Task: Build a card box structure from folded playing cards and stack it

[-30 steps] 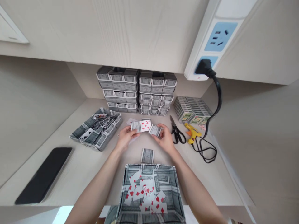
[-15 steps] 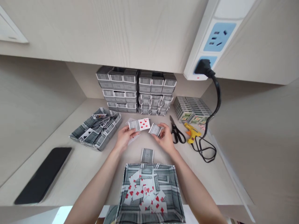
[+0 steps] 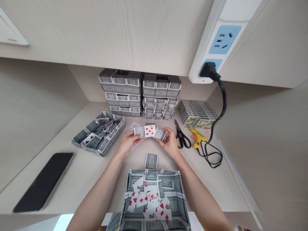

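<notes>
My left hand pinches a folded card piece with a grey patterned back, joined to a red diamonds card face on its right. In my right hand is another grey-backed folded card, held between thumb and fingers, its left edge meeting the diamonds face. A separate grey-backed card lies on the desk below both hands. Nearest my body stands an open box made of cards, with several red-suit cards inside.
A card-built tray of loose cards and a black phone lie left. Stacked card boxes stand behind. Scissors, a yellow glue gun with its cable, and card packs are right; a power strip hangs above.
The left hand's card piece has moved slightly right and now meets the card in my right hand. A grey card edge behind them has come into view.
</notes>
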The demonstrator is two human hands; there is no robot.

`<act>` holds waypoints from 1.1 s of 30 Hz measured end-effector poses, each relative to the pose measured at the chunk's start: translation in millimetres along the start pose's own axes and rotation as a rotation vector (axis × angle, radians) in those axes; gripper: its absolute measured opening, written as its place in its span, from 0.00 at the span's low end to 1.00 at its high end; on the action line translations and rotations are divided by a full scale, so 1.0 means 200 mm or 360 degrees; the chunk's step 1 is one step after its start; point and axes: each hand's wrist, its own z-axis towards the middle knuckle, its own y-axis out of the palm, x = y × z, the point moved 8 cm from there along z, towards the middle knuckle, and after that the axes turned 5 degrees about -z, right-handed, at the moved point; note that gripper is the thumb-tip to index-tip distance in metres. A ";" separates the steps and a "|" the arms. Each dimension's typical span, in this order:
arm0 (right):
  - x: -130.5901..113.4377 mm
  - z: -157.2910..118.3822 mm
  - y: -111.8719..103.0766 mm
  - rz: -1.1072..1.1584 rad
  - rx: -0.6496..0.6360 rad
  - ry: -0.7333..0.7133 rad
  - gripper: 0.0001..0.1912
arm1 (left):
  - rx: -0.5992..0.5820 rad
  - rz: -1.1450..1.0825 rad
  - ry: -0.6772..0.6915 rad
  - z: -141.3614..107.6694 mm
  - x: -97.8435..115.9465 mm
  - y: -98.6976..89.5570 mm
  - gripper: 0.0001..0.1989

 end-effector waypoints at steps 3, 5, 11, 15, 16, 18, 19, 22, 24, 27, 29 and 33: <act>-0.02 0.00 0.00 -0.0070 -0.0012 -0.0071 0.29 | -0.0058 0.0098 -0.0050 0.00 0.00 0.00 0.13; -0.04 0.00 0.01 -0.0113 -0.0033 -0.0141 0.28 | -0.0094 0.0144 -0.0082 -0.01 0.00 0.01 0.14; -0.03 0.00 0.02 -0.0200 -0.0024 -0.0158 0.31 | -0.0138 0.0187 -0.0129 -0.03 0.01 0.03 0.10; -0.04 -0.01 0.05 -0.0237 -0.0123 -0.0179 0.29 | -0.0067 0.0295 -0.0141 -0.03 -0.01 0.03 0.10; -0.04 -0.02 0.05 -0.0244 -0.0137 -0.0191 0.29 | -0.0061 0.0339 -0.0138 -0.03 -0.02 0.03 0.10; -0.06 -0.02 0.05 -0.0265 -0.0134 -0.0212 0.30 | -0.0091 0.0433 -0.0129 -0.02 -0.03 0.03 0.12; -0.06 -0.02 0.05 -0.0286 -0.0123 -0.0223 0.30 | -0.0117 0.0483 -0.0124 -0.02 -0.03 0.04 0.12; -0.08 -0.01 0.03 -0.0389 -0.0096 -0.0247 0.29 | -0.0188 0.0682 -0.0064 -0.01 -0.02 0.03 0.13; -0.09 -0.01 0.03 -0.0440 -0.0118 -0.0263 0.28 | -0.0235 0.0817 0.0016 -0.01 0.00 0.04 0.14; -0.10 -0.02 0.05 -0.0435 -0.0186 -0.0281 0.28 | -0.0313 0.0953 0.0071 -0.02 0.03 0.04 0.15; -0.11 -0.03 0.06 -0.0403 -0.0233 -0.0270 0.29 | -0.0343 0.1026 0.0076 -0.02 0.04 0.04 0.15; -0.12 -0.04 0.09 -0.0305 -0.0338 -0.0289 0.32 | -0.0391 0.1122 0.0087 -0.03 0.05 0.03 0.16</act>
